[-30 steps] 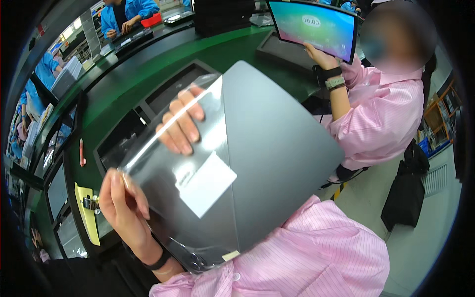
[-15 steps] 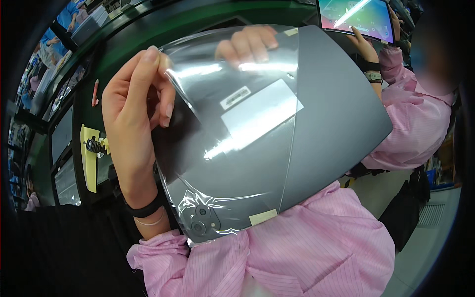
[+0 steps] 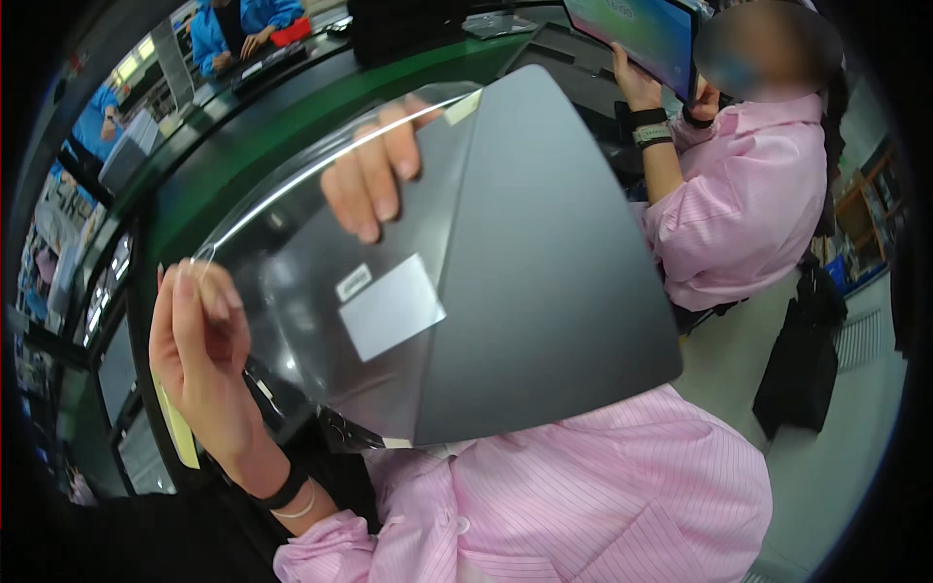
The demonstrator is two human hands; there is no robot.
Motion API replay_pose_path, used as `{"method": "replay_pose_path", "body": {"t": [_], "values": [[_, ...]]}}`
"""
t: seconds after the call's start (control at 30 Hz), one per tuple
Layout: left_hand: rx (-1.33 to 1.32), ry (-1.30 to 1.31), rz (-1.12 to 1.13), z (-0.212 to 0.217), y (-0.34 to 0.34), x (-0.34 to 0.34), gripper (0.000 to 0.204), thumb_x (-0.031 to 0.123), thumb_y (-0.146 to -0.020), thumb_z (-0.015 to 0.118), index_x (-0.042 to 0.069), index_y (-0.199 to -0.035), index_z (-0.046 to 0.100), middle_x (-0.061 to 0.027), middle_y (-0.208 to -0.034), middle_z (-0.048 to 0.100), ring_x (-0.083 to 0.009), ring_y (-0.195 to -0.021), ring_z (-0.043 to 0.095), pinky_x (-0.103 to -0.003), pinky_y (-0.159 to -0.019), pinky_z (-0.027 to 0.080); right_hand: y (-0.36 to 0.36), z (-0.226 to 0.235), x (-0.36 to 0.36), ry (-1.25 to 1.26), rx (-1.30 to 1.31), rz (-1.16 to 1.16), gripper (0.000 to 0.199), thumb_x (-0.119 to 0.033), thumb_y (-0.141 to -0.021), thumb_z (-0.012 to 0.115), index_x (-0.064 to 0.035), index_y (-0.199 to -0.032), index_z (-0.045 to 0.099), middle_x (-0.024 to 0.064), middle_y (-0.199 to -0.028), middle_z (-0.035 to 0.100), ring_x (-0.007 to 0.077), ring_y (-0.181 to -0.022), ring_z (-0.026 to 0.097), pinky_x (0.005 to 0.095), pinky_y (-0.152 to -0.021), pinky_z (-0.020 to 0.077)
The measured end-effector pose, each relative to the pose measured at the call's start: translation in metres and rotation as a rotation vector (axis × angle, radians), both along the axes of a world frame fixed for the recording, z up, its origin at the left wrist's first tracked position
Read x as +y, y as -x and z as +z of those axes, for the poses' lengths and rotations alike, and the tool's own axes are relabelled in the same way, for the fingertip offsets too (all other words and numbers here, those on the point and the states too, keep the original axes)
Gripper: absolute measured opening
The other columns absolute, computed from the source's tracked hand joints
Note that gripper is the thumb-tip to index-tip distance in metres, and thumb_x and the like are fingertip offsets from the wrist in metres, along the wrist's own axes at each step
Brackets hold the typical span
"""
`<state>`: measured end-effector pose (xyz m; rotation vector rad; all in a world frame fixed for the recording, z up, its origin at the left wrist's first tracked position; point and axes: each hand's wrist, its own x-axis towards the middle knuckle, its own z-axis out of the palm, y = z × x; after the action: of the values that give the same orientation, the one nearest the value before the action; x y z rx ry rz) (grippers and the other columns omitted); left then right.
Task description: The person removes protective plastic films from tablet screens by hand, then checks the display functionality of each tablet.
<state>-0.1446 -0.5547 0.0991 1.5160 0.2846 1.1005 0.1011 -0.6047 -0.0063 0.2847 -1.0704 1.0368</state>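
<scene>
I hold a dark grey flat panel (image 3: pixel 554 291) up close in front of me, tilted. A clear glossy film (image 3: pixel 282 262) covers its left half and stands partly lifted off it. A white rectangular label (image 3: pixel 389 306) and a smaller sticker sit in that film-covered area. My left hand (image 3: pixel 199 340), with a black wristband, pinches the film's loose left corner. The fingers of my right hand (image 3: pixel 374 180) curl over the panel's far edge and grip it. The panel hides the rest of that hand, and my pink sleeve runs beneath.
A green-topped workbench (image 3: pixel 292 107) with dark trays lies behind the panel. To the right sits a co-worker in a pink coat (image 3: pixel 739 194) who holds a lit screen (image 3: pixel 637 34). A black bag (image 3: pixel 797 360) stands on the floor. People in blue (image 3: pixel 233 24) work far behind.
My left hand has moved down and left with the film corner, pulling the film further from the panel. The panel has turned, and my right fingers now show at its top left.
</scene>
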Motion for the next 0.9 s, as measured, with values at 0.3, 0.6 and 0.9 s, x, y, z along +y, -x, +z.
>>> {"method": "replay_pose_path", "body": {"t": [0.3,0.6,0.9], "values": [[-0.384,-0.375,-0.051,0.003,0.033,-0.044,0.030,0.028,-0.096,0.041,0.009,-0.073,0.039,-0.0294,-0.126,0.045,-0.0289,-0.085,0.063,-0.033,-0.066,0.053,0.078,0.087,-0.001,-0.016,0.253,-0.717,0.032,-0.025,-0.094,0.048,-0.0047,-0.070,0.043,0.0015,-0.054,0.036,0.0100,-0.045,0.043,0.0206,-0.039,0.0323],[-0.382,0.320,-0.826,-0.004,0.041,-0.049,0.042,0.038,-0.094,0.043,0.005,-0.120,0.038,-0.0306,-0.136,0.024,-0.0432,-0.098,0.057,-0.039,-0.061,0.057,0.087,0.118,-0.010,0.063,0.072,-1.043,0.045,-0.019,-0.096,0.041,-0.0054,-0.054,0.038,0.0019,-0.048,0.040,0.0066,-0.040,0.033,0.0218,-0.038,0.0245],[0.248,0.346,-0.802,0.048,0.020,-0.019,0.040,0.039,-0.098,0.036,0.002,-0.098,0.054,0.0029,-0.057,0.047,-0.0048,-0.045,0.047,-0.017,-0.041,0.039,0.102,0.121,-0.009,0.007,-0.173,-1.354,0.046,-0.013,-0.094,0.040,0.0006,-0.050,0.042,0.0005,-0.045,0.040,0.0051,-0.042,0.031,0.0250,-0.041,0.0224]]}}
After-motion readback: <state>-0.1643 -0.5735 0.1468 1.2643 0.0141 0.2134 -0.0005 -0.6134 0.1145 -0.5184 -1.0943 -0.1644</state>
